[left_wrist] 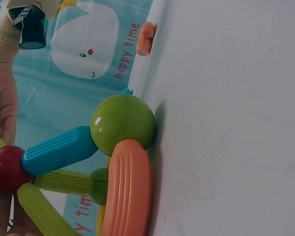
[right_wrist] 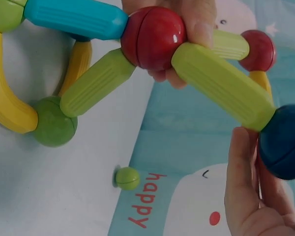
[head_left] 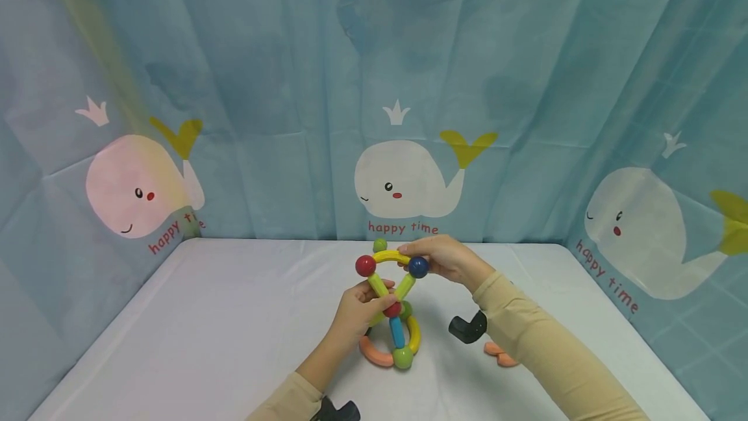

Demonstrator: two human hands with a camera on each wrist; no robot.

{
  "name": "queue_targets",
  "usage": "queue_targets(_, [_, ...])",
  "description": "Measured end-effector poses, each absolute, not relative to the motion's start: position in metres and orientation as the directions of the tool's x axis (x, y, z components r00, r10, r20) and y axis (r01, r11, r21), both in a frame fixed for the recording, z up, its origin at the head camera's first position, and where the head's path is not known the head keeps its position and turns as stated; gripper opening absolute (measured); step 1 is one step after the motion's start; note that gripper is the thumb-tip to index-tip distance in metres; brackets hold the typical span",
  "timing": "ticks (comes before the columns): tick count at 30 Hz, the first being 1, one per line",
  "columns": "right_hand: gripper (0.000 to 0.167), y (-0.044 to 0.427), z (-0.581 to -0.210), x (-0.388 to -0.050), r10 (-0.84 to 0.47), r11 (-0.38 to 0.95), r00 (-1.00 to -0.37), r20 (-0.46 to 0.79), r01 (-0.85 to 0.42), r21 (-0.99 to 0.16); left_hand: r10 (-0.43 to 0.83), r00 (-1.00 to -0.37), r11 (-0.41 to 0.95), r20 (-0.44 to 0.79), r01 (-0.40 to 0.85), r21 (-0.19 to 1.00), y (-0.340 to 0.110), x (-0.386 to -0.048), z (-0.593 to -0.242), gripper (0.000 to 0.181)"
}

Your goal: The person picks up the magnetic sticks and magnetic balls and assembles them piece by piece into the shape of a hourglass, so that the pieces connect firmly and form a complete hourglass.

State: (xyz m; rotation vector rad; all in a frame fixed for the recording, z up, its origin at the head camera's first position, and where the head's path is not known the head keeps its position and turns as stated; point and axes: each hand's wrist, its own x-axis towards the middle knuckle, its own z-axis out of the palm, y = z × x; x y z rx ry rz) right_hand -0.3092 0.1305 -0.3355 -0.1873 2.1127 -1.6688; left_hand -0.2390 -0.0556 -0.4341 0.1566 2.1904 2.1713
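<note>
A toy structure of coloured balls and rods stands on the table. My left hand grips it at the middle red ball, where a blue rod and lime-green rods meet. The base ring has a green ball, an orange curved rod and a yellow curved rod. On top, an upper yellow curved rod spans from a second red ball to a dark blue ball. My right hand pinches this upper rod beside the blue ball; its palm is partly hidden.
A loose green ball lies at the table's back edge. Several orange rods lie to the right, beneath my right forearm. Each wrist wears a black mount. A blue curtain with printed whales surrounds the white table.
</note>
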Motion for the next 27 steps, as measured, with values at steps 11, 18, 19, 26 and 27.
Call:
queue_targets(11, [0.044,0.139,-0.337,-0.304,-0.311,0.244,-0.909,-0.276,0.204,-0.948,0.113,-0.993,-0.010,0.035,0.034,0.999,-0.055,-0.241,-0.436,0.039])
queue_targets(18, [0.048,0.155,-0.369,-0.285,-0.255,0.076,-0.911,-0.323,0.314,-0.946,0.123,-0.992,0.007,0.024,0.025,1.000,-0.056,-0.241,-0.437,0.047])
queue_targets(19, [0.047,0.156,-0.375,-0.280,-0.250,0.062,-0.908,-0.337,0.332,-0.941,0.123,-0.992,0.008,0.023,0.024,1.000,-0.056,-0.241,-0.436,0.047])
queue_targets(26, [0.047,0.157,-0.407,-0.253,-0.309,0.089,-0.871,-0.382,0.373,-0.923,0.181,-0.983,0.042,0.030,0.039,0.998,-0.063,-0.244,-0.435,0.046])
queue_targets(27, [0.046,0.156,-0.410,-0.251,-0.330,0.110,-0.868,-0.372,0.356,-0.928,0.199,-0.980,0.046,0.029,0.039,0.998,-0.064,-0.245,-0.435,0.046])
